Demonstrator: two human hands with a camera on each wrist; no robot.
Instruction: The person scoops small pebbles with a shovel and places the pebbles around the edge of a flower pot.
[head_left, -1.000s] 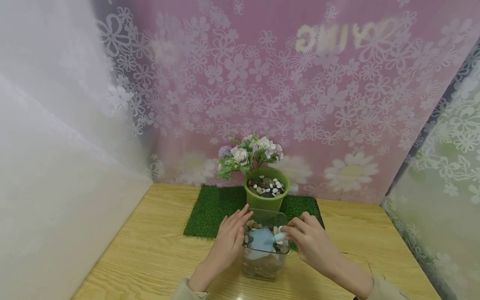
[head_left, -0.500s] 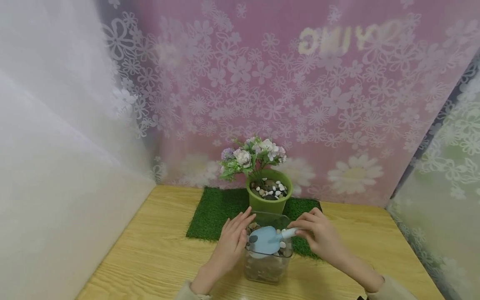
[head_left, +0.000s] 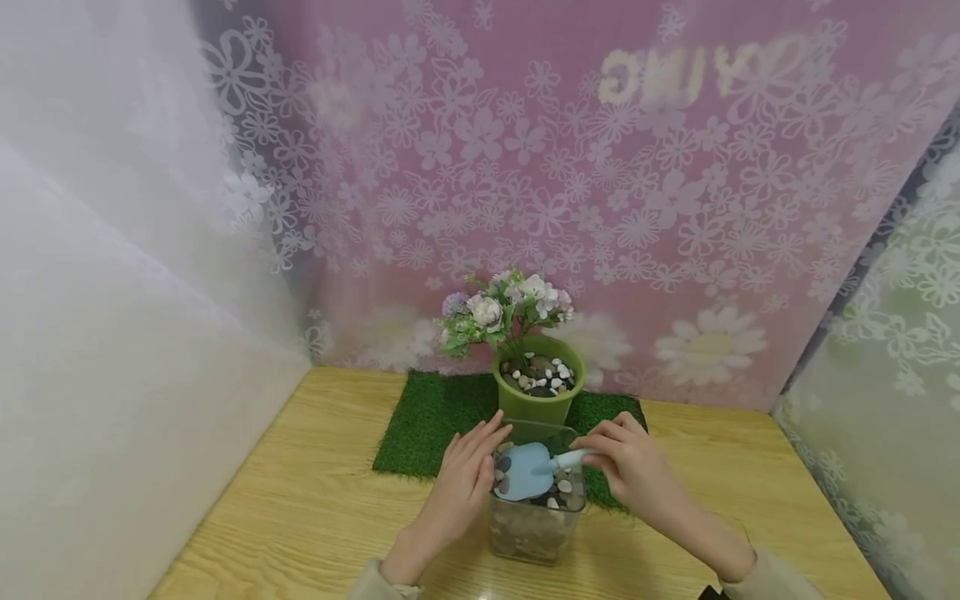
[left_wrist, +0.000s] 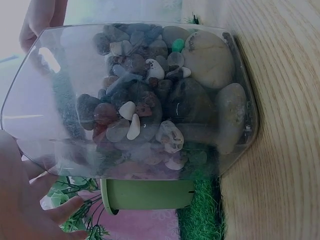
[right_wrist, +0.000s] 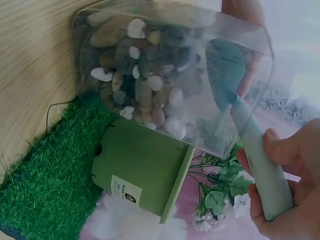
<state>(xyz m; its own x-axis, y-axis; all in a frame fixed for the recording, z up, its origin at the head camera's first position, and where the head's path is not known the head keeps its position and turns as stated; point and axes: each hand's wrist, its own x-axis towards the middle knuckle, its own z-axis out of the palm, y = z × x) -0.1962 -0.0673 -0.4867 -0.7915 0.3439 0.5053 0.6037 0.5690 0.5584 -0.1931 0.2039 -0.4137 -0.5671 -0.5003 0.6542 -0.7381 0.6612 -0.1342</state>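
Observation:
My right hand [head_left: 626, 458] holds the pale handle of a small light-blue trowel [head_left: 527, 472]. Its blade lies level inside the top of a clear plastic container [head_left: 534, 533], with dark pebbles [head_left: 504, 464] near its tip. In the right wrist view, fingers and thumb wrap round the trowel handle [right_wrist: 262, 167], and the blade shows through the wall, above the stones. My left hand [head_left: 465, 475] rests against the container's left side, fingers straight. Mixed pebbles [left_wrist: 150, 95] fill the container's lower part in the left wrist view.
Directly behind the container stands a green flowerpot [head_left: 536, 406] with white and purple flowers [head_left: 510, 308] and pebbles inside. The pot is on a mat of artificial grass [head_left: 442, 425]. Under everything is a wooden table [head_left: 300, 500], backed by a pink floral curtain [head_left: 480, 167].
The trowel has risen from among the pebbles, and stones now show on its blade. My right hand moved right and up, then slightly back left. My left hand stays against the container.

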